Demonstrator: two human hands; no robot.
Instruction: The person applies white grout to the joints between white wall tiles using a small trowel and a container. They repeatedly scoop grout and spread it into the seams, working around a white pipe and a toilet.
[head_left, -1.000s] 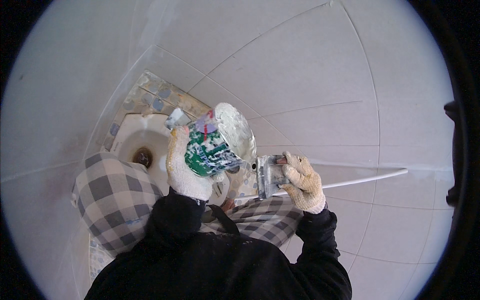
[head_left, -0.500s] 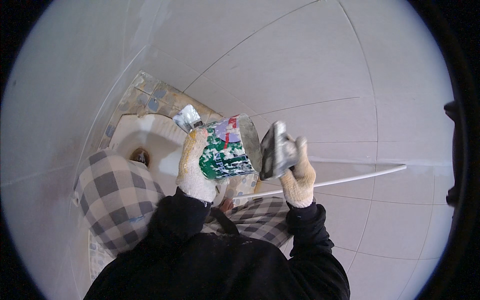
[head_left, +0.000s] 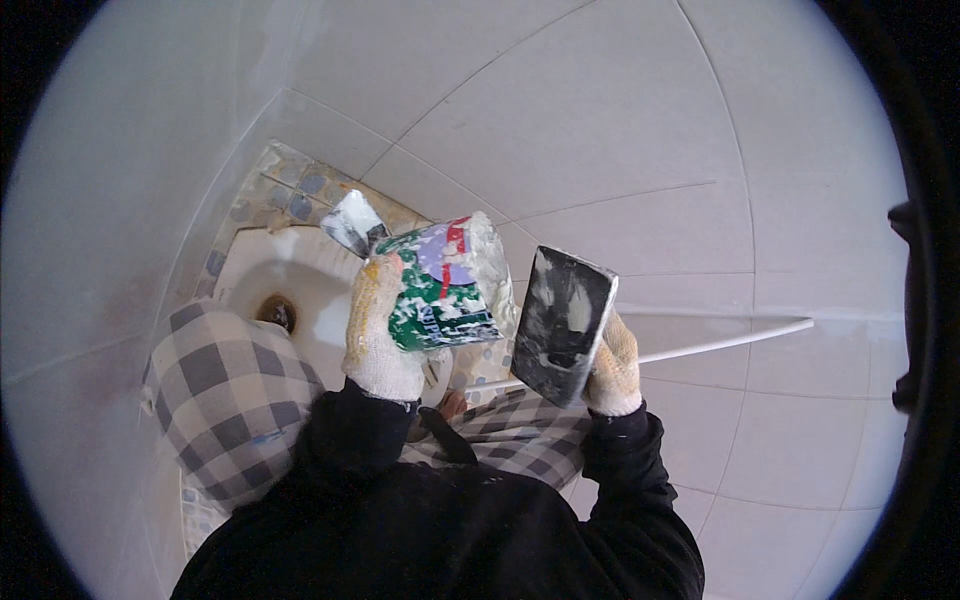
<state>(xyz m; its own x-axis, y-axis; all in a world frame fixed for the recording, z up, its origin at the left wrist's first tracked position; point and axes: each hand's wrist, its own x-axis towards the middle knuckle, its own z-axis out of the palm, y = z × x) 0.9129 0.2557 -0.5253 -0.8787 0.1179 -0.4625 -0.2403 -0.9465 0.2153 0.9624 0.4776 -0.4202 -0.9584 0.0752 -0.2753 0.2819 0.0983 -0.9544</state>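
Observation:
In a white knitted glove stained yellow, my left hand (head_left: pixel 376 335) is closed around a green and white tub (head_left: pixel 445 285). White paste smears the tub, which lies tilted with its mouth toward the right. A putty knife (head_left: pixel 354 222) with a whitened blade sticks out beyond the left fingers; its handle is hidden. My gloved right hand (head_left: pixel 614 375) grips a grout float (head_left: pixel 566 325) from behind. The float's dark rectangular face, streaked with white, shows just right of the tub's mouth, apart from it. Its handle is out of sight.
A stained squat toilet pan (head_left: pixel 325 290) lies below on the left, edged by patterned mosaic tiles (head_left: pixel 300 190). Large pale tiles (head_left: pixel 600 130) cover the wall ahead. A thin white pipe (head_left: pixel 725 340) runs across to the right. My checked trouser knee (head_left: pixel 235 390) is at left.
The float has turned from nearly edge-on at the tub's mouth to show its flat dark face, moving slightly away. The tub and putty knife have shifted a little left.

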